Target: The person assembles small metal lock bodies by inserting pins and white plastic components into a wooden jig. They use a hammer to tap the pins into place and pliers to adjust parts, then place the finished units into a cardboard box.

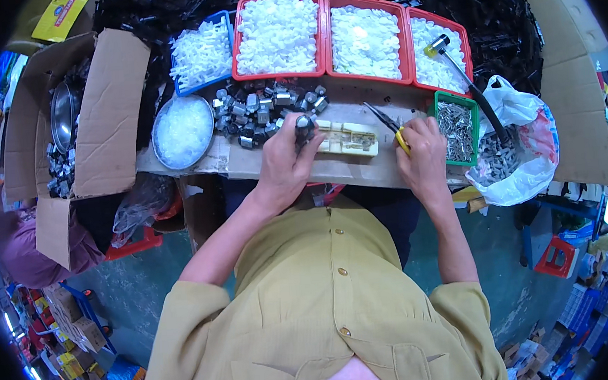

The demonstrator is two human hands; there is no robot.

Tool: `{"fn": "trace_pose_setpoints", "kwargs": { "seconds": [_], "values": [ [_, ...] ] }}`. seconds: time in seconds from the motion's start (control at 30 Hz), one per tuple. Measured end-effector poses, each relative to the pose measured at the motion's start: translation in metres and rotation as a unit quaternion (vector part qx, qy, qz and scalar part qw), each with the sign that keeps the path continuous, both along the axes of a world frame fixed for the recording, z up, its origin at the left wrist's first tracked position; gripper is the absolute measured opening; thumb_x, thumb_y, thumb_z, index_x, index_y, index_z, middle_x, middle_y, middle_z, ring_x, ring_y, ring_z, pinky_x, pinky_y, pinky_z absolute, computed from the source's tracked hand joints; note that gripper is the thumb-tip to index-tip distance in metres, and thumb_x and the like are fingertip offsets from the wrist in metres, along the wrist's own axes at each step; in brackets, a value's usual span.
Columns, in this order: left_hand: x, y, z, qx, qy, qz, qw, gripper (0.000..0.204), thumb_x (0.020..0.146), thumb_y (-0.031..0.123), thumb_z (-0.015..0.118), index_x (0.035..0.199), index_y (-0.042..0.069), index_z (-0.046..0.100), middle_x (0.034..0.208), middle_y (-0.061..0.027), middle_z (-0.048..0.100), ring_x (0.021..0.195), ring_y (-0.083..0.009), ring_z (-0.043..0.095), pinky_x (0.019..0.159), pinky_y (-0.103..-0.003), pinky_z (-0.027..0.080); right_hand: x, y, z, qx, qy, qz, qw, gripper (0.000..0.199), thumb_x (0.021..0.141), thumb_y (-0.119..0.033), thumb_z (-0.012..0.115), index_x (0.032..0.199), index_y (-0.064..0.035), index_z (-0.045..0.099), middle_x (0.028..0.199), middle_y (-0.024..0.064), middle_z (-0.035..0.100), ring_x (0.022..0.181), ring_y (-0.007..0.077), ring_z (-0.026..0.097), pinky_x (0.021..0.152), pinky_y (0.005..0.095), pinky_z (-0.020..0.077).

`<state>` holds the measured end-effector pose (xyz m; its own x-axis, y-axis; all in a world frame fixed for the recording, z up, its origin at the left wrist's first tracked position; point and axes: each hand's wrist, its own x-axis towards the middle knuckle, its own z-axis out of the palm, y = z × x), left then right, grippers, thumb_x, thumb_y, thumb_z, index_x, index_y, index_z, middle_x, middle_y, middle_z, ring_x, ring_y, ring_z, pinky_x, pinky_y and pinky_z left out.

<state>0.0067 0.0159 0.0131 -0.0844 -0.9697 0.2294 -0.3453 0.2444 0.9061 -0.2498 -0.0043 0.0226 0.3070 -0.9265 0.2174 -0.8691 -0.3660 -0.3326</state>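
At the counter the left hand is closed around a small dark metal part, holding it upright just beside the cream-coloured jig block. The right hand grips yellow-handled pliers, their tips pointing toward the jig. Behind the left hand lies a heap of similar metal parts, so plenty seems left to work through. Red trays of white plastic pieces sit full at the back, a round bowl of white bits stands to the left, and a green tray of small metal pins sits by the right hand. I cannot tell which pile holds finished pieces; judging by the stock, the job looks far from over.
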Motion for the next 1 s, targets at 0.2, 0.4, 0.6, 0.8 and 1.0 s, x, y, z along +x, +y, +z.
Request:
{"fn": "trace_pose_setpoints", "kwargs": {
  "seconds": [0.2, 0.4, 0.6, 0.8, 1.0],
  "values": [
    [-0.002, -0.002, 0.008, -0.032, -0.023, -0.034, 0.999, 0.020, 0.093, 0.004, 0.063, 0.109, -0.001, 0.054, 0.084, -0.0153, 0.064, 0.072, -0.0262, 0.063, 0.068, -0.035, 0.049, 0.023, 0.016, 0.033, 0.038, -0.175, 0.097, 0.979, 0.029, 0.073, 0.011, 0.056, 0.101, 0.0048, 0.063, 0.124, 0.0191, 0.059, 0.121, 0.0369, 0.055, 0.101, 0.0470, 0.0425],
    [0.000, 0.000, 0.008, -0.069, -0.109, -0.046, 0.991, 0.026, 0.090, 0.004, 0.063, 0.114, -0.002, 0.055, 0.091, -0.0221, 0.064, 0.079, -0.0382, 0.066, 0.067, -0.042, 0.051, 0.037, 0.022, 0.040, 0.028, -0.096, 0.102, 0.990, 0.026, 0.074, 0.010, 0.057, 0.100, 0.0057, 0.057, 0.115, 0.0204, 0.057, 0.113, 0.0380, 0.056, 0.098, 0.0481, 0.0426],
    [0.002, 0.000, 0.012, -0.053, -0.172, -0.048, 0.983, 0.023, 0.095, 0.014, 0.064, 0.112, 0.000, 0.058, 0.081, -0.0202, 0.065, 0.074, -0.0399, 0.067, 0.063, -0.046, 0.051, 0.043, 0.027, 0.030, 0.057, -0.095, 0.107, 0.988, 0.015, 0.076, 0.009, 0.059, 0.089, 0.0049, 0.051, 0.099, 0.0220, 0.055, 0.093, 0.0411, 0.059, 0.081, 0.0470, 0.0489],
    [0.006, -0.008, 0.013, 0.048, -0.037, -0.152, 0.987, 0.036, 0.103, 0.034, 0.056, 0.085, 0.003, 0.056, 0.058, -0.0118, 0.056, 0.054, -0.0303, 0.062, 0.048, -0.040, 0.045, 0.035, 0.029, 0.022, 0.060, -0.077, 0.123, 0.988, 0.015, 0.077, 0.009, 0.059, 0.088, 0.0046, 0.050, 0.094, 0.0217, 0.055, 0.089, 0.0415, 0.060, 0.079, 0.0477, 0.0496],
    [0.020, -0.013, 0.020, 0.420, 0.238, -0.308, 0.820, 0.048, 0.107, 0.045, 0.046, 0.083, 0.005, 0.057, 0.057, 0.0011, 0.048, 0.042, -0.0048, 0.041, 0.037, -0.020, 0.033, 0.030, 0.034, 0.025, 0.080, -0.102, 0.140, 0.982, 0.014, 0.079, 0.008, 0.060, 0.088, 0.0045, 0.050, 0.093, 0.0214, 0.054, 0.086, 0.0413, 0.060, 0.076, 0.0464, 0.0501]
  ]
}}
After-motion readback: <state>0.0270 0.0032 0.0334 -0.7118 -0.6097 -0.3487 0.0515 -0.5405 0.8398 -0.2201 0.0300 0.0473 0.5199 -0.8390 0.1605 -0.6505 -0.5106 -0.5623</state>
